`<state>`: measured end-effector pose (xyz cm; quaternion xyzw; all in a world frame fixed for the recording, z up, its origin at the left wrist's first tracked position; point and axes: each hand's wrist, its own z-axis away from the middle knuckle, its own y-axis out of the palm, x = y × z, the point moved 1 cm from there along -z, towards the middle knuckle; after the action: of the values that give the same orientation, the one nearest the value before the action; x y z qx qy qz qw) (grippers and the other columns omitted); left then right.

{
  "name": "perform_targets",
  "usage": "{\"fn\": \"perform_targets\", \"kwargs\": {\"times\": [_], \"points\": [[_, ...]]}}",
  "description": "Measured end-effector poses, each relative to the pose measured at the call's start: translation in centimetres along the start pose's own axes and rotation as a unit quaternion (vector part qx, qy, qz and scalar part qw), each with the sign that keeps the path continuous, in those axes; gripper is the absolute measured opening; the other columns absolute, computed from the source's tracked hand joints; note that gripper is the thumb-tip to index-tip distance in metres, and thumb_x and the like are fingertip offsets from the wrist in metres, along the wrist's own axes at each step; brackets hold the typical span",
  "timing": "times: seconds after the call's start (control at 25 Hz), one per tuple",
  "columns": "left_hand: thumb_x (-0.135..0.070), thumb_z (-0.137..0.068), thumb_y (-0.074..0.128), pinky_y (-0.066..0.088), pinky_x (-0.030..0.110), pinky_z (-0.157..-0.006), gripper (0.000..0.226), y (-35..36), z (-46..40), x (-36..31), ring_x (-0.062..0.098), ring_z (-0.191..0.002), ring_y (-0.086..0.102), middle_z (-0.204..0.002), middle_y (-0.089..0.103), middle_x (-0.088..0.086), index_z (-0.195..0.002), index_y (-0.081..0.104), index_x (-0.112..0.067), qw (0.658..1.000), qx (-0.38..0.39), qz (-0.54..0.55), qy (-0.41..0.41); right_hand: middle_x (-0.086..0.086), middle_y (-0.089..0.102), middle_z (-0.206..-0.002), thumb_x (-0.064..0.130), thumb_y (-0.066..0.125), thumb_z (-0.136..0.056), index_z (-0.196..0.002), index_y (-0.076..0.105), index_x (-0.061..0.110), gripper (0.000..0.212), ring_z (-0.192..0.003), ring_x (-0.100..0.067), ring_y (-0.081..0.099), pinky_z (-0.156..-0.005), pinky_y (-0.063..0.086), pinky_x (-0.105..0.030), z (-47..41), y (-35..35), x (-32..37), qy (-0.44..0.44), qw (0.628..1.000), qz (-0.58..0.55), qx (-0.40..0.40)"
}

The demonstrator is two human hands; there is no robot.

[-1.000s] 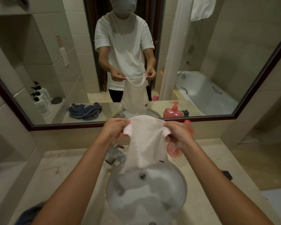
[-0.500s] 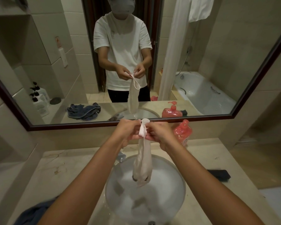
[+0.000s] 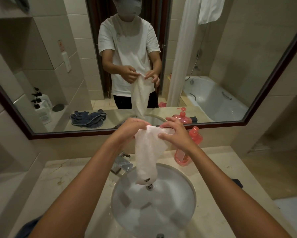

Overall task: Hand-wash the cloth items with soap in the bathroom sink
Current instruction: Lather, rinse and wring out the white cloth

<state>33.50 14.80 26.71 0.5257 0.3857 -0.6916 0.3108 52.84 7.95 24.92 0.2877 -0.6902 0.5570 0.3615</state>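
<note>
I hold the thin white cloth sock (image 3: 147, 152) up by its open top, over the round white basin of the sink (image 3: 153, 208). My left hand (image 3: 131, 128) is curled round the near-left edge of the opening, fingers bunched on the fabric. My right hand (image 3: 174, 133) pinches the opposite edge between thumb and fingertips, the other fingers arched above it. The two grips sit close together, so the cuff is only slightly spread.

From my grip the sock hangs straight down, narrowing toward the toe, which carries a small dark mark and dangles just above the metal drain (image 3: 150, 186). I cannot tell whether the toe touches the basin.

Below and left of my left hand, the chrome tap (image 3: 122, 164) stands at the basin's far rim, just beside the hanging fabric. Just beyond my right hand, a pink translucent pump bottle of soap (image 3: 192, 145) stands on the beige stone counter (image 3: 218, 170), near the sock's right edge. Straight ahead of my knuckles runs the dark-framed wall mirror (image 3: 247, 121). Beneath the grip the basin lies open on all sides.
</note>
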Motion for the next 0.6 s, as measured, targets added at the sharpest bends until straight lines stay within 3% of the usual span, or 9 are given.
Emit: {"fn": "perform_targets", "kwargs": {"times": [0.12, 0.24, 0.36, 0.44, 0.6], "points": [[-0.01, -0.092, 0.061, 0.055, 0.034, -0.087, 0.021, -1.0, 0.2, -1.0, 0.021, -0.101, 0.068, -0.1, 0.075, 0.003, -0.099, 0.08, -0.014, 0.998, 0.017, -0.027, 0.054, 0.006, 0.068, -0.107, 0.019, 0.08, -0.084, -0.095, 0.071, 0.018, 0.014, -0.099, -0.014, 0.065, -0.084, 0.055, -0.03, -0.1, -1.1, 0.0, -0.008, 0.999, -0.041, 0.026], [-0.009, -0.094, 0.066, 0.059, 0.027, -0.083, 0.019, -2.8, 0.5, -1.5, 0.013, -0.096, 0.072, -0.101, 0.077, -0.002, -0.107, 0.078, -0.015, 0.986, 0.037, -0.107, 0.121, 0.002, 0.073, -0.089, 0.016, 0.08, -0.084, -0.095, 0.076, 0.014, 0.011, -0.081, -0.01, 0.07, -0.07, 0.058, -0.024, 0.0, -2.5, 0.1, -0.004, 0.999, -0.049, 0.006], [-0.006, -0.088, 0.075, 0.057, 0.021, -0.078, 0.013, -4.0, 0.5, -1.5, 0.006, -0.083, 0.071, -0.092, 0.077, 0.001, -0.098, 0.078, -0.014, 0.975, 0.022, -0.18, 0.127, -0.002, 0.074, -0.085, 0.017, 0.082, -0.082, -0.084, 0.077, 0.013, 0.007, -0.074, -0.009, 0.069, -0.069, 0.059, -0.026, 0.2, -3.1, 0.2, 0.002, 0.995, -0.1, -0.024], [-0.007, -0.087, 0.077, 0.054, 0.021, -0.073, 0.007, -4.0, 0.6, -1.5, 0.005, -0.075, 0.067, -0.088, 0.076, 0.005, -0.092, 0.077, -0.012, 0.97, 0.015, -0.202, 0.135, 0.001, 0.071, -0.079, 0.018, 0.077, -0.086, -0.08, 0.073, 0.014, 0.009, -0.069, -0.007, 0.065, -0.066, 0.056, -0.024, 0.3, -2.8, 0.1, 0.011, 0.99, -0.141, -0.002], [-0.008, -0.089, 0.074, 0.057, 0.03, -0.076, 0.008, -3.0, 0.3, -0.9, 0.015, -0.081, 0.068, -0.086, 0.073, 0.0, -0.087, 0.074, -0.015, 0.985, 0.026, -0.094, 0.145, 0.0, 0.067, -0.085, 0.027, 0.056, -0.101, -0.093, 0.064, 0.011, 0.02, -0.074, -0.009, 0.064, -0.07, 0.05, -0.029, 0.5, -1.3, -0.2, 0.081, 0.947, -0.306, 0.058]]}}
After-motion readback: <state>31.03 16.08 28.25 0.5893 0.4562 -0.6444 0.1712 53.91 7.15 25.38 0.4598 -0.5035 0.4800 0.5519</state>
